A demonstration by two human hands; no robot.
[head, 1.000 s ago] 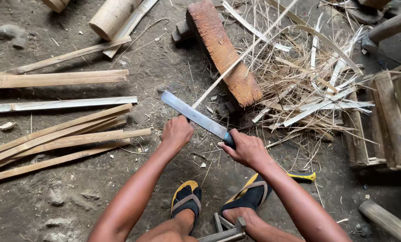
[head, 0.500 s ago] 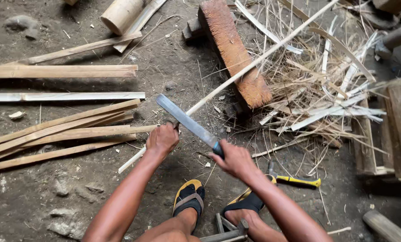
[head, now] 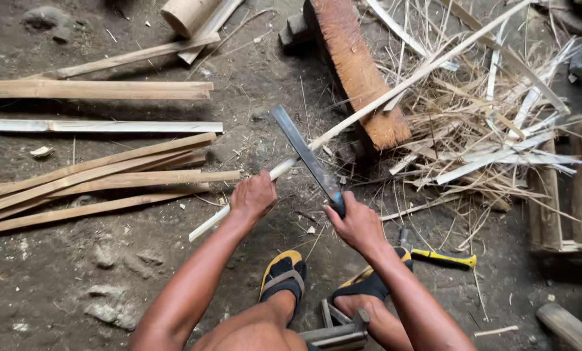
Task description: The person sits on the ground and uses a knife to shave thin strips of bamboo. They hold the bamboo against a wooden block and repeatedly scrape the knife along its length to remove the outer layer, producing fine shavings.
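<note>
My left hand [head: 253,196] grips a long thin bamboo strip [head: 395,88] that runs from near my knees up to the far right, across a reddish wooden block [head: 359,71]. My right hand [head: 356,224] holds a long flat-bladed knife [head: 304,153] by its dark handle. The blade lies across the strip just beyond my left hand, pointing up and to the left. Both of my feet, in black and yellow sandals [head: 284,273], rest on the dirt floor below my hands.
Split bamboo slats [head: 96,179] lie in a row at the left. A heap of shavings and thin strips [head: 499,130] fills the right. A yellow-handled tool [head: 443,258] lies by my right foot. Wooden frames [head: 564,195] stand at the right edge, a round log [head: 183,13] at the top.
The strip has slid down and left through my left hand, so more of it shows below the hand. The knife blade has moved along the strip and now points more steeply upward.
</note>
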